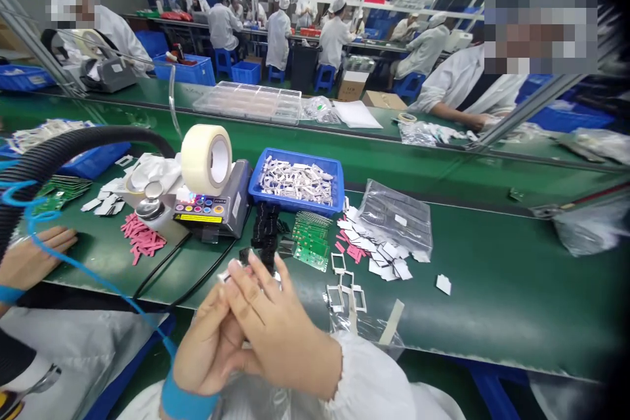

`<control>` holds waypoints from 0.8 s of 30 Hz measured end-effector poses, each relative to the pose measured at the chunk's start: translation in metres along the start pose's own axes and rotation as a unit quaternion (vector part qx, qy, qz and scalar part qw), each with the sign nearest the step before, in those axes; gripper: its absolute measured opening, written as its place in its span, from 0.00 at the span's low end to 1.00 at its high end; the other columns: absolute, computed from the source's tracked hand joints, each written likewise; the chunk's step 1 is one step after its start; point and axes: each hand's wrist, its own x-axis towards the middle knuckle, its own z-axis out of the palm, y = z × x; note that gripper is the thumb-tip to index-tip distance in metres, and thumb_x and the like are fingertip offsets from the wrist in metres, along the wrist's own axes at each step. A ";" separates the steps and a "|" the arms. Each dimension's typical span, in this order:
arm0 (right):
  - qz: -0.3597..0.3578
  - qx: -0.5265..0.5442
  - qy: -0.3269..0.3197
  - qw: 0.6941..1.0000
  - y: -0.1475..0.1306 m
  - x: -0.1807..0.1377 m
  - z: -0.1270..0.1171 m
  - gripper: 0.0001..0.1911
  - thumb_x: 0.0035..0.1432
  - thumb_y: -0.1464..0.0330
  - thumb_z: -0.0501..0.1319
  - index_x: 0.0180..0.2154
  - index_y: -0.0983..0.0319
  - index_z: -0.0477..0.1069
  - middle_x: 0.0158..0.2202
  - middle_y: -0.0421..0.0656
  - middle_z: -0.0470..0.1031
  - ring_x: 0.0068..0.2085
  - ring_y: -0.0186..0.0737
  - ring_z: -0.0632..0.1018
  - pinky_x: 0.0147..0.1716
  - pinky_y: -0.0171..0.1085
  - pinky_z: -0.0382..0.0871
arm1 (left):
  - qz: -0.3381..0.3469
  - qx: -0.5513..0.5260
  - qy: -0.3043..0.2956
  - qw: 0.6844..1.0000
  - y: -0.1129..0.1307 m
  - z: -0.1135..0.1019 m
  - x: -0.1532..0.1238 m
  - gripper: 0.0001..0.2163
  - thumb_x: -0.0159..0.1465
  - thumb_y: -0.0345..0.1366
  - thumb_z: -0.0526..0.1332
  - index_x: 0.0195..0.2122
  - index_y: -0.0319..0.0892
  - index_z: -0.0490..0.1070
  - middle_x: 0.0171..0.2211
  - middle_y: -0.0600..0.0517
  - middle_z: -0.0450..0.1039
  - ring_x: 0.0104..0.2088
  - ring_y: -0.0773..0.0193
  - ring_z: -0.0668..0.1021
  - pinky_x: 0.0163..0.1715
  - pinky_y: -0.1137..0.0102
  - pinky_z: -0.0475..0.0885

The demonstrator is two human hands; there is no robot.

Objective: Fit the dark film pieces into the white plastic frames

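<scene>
My left hand (209, 331), with a blue wrist strap (189, 397), is closed around a small white-edged part (225, 276) above the bench's front edge. From the right, my right hand (283, 318) bends over it, its fingertips pressed against that part. The fingers cover most of the part, so its full shape is hidden. Just beyond my fingertips lie black pieces (266, 230) and a row of green circuit boards (311, 239). Several white rectangular frames (347, 281) lie to the right of my right hand, near white card pieces (388, 256) and pink strips (355, 251).
A blue tray of white plastic parts (295, 180) stands behind the boards. Left of it, a tape roll (201, 157) sits on a grey device (221, 210). A blue coiled cord (98, 282) crosses at left, near another person's hand (34, 256). A plastic bag (396, 216) lies right.
</scene>
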 end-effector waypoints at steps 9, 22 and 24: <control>0.308 -0.009 -0.048 0.950 0.057 -0.050 0.006 0.13 0.61 0.63 0.55 0.44 0.62 0.68 0.44 0.47 0.73 0.46 0.47 0.70 0.48 0.51 0.56 | 0.109 0.161 0.019 0.981 0.014 -0.017 0.005 0.13 0.49 0.36 0.68 0.37 0.43 0.77 0.38 0.49 0.80 0.42 0.59 0.78 0.53 0.63 0.67; 0.405 0.009 -0.066 0.912 0.101 -0.066 -0.005 0.06 0.49 0.67 0.61 0.28 0.62 0.68 0.27 0.42 0.71 0.33 0.43 0.71 0.37 0.44 0.61 | 0.165 0.380 -0.103 0.904 0.012 0.000 0.008 0.09 0.51 0.34 0.65 0.35 0.43 0.77 0.29 0.50 0.74 0.27 0.67 0.72 0.26 0.74 0.68; 0.383 0.120 -0.035 0.915 0.087 -0.058 -0.026 0.05 0.52 0.67 0.57 0.31 0.62 0.66 0.24 0.39 0.70 0.28 0.37 0.72 0.31 0.38 0.65 | 0.185 0.418 -0.140 0.878 0.009 0.003 0.008 0.11 0.49 0.30 0.66 0.35 0.43 0.77 0.36 0.48 0.74 0.34 0.63 0.74 0.33 0.73 0.70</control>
